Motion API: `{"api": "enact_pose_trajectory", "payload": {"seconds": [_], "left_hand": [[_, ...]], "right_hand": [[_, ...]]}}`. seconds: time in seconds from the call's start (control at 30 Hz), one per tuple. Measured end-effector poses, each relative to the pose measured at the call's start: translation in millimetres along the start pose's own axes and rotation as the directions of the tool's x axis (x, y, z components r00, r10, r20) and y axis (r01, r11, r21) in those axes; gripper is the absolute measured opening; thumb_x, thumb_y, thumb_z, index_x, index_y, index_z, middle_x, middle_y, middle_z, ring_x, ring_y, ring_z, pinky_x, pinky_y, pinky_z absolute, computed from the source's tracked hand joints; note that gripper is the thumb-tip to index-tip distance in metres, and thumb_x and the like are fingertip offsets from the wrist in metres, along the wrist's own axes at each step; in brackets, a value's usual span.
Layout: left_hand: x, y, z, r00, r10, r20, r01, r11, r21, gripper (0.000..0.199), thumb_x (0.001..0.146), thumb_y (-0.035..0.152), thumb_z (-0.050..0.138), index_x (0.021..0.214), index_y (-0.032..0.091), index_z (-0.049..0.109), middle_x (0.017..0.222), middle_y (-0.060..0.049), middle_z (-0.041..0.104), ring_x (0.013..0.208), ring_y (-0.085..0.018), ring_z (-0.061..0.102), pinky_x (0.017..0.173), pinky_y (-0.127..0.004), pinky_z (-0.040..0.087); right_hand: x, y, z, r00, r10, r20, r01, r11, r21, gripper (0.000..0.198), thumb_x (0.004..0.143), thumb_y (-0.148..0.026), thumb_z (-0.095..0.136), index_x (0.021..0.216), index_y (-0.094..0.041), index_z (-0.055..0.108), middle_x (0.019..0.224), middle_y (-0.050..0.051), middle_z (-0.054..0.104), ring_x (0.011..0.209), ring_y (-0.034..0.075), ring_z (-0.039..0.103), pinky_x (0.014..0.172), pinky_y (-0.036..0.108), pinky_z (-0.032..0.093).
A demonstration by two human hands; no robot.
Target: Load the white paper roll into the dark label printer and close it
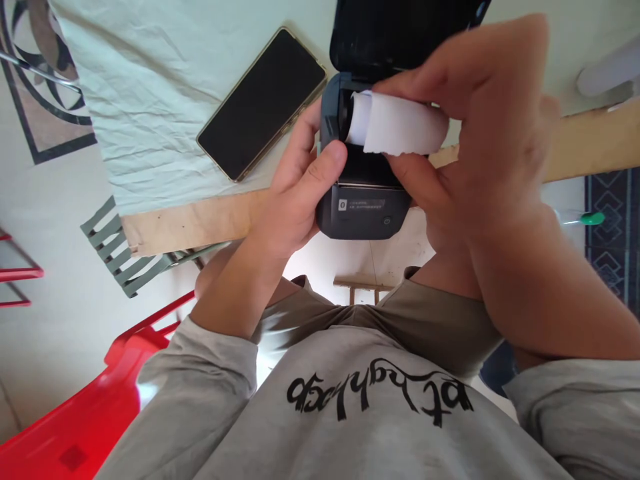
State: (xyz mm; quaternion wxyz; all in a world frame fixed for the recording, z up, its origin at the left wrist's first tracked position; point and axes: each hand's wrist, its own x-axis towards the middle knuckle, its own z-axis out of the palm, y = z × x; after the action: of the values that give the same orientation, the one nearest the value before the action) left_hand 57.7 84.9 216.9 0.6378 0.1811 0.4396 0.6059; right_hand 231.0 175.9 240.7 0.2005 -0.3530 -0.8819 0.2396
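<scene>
A dark portable label printer (367, 213) with its black lid (400, 33) swung up is held near the table edge. My left hand (305, 180) grips its left side, the thumb resting on the rim of the paper bay. Between the thumb and fingers of my right hand (480, 127) is a white paper roll (405, 123), its torn edge hanging loose. The roll's left end is inside the bay, while its right end sticks out past the printer's right side. The fingertips behind the roll are partly hidden.
A smartphone (263, 103) with a dark screen lies on the pale tablecloth (165, 80), left of the printer. At the upper right is a white cylinder (607, 70). A red plastic chair (90, 413) stands at lower left, near a grey-green slatted chair (120, 247).
</scene>
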Motion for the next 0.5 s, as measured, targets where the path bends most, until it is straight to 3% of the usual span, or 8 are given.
{"api": "enact_pose_trajectory", "payload": {"seconds": [0.13,0.27,0.4,0.43,0.5], "left_hand": [[1,-1,3,0.998,0.022,0.051,-0.022,1.000,-0.010,0.024,0.097,0.037,0.069,0.118,0.025,0.070,0.123,-0.004,0.070,0.132,-0.027,0.063,0.102,-0.032,0.058],[4,-6,1,0.995,0.080,0.061,-0.077,0.996,-0.052,0.030,0.094,0.046,0.070,0.117,0.026,0.070,0.125,-0.005,0.069,0.133,-0.028,0.061,0.098,-0.032,0.058],[4,-6,-9,0.988,0.093,0.121,-0.108,0.986,0.124,0.047,0.080,0.036,0.085,0.124,0.032,0.070,0.132,-0.001,0.068,0.129,-0.030,0.062,0.103,-0.034,0.055],[4,-5,-12,0.991,0.079,0.104,-0.097,0.980,0.174,0.053,0.077,0.032,0.087,0.126,0.033,0.069,0.134,-0.001,0.068,0.130,-0.030,0.061,0.106,-0.035,0.054],[5,-4,-17,0.997,0.045,0.068,-0.061,0.966,0.249,0.066,0.074,0.027,0.088,0.135,0.033,0.064,0.138,-0.001,0.066,0.135,-0.031,0.058,0.112,-0.037,0.051]], "right_hand": [[2,3,5,0.978,-0.171,-0.117,0.176,0.984,0.030,0.010,0.088,-0.024,0.054,0.089,-0.017,0.061,0.120,0.000,0.067,0.112,0.014,0.066,0.096,0.031,0.051],[-4,1,10,0.958,-0.238,-0.157,0.237,0.971,-0.024,0.018,0.089,-0.034,0.054,0.085,-0.020,0.065,0.097,0.003,0.064,0.094,0.013,0.057,0.086,0.031,0.046],[-11,5,11,0.947,-0.303,-0.106,0.314,0.944,0.102,0.025,0.092,-0.046,0.057,0.090,-0.023,0.067,0.097,0.001,0.065,0.097,0.012,0.055,0.093,0.033,0.043],[-13,9,10,0.958,-0.264,-0.109,0.281,0.939,0.197,0.029,0.091,-0.051,0.058,0.092,-0.023,0.069,0.098,0.000,0.065,0.098,0.012,0.056,0.098,0.035,0.044],[-15,17,8,0.996,-0.030,-0.079,0.062,0.893,0.445,0.037,0.089,-0.059,0.060,0.100,-0.026,0.071,0.107,-0.002,0.064,0.108,0.013,0.057,0.112,0.038,0.043]]}}
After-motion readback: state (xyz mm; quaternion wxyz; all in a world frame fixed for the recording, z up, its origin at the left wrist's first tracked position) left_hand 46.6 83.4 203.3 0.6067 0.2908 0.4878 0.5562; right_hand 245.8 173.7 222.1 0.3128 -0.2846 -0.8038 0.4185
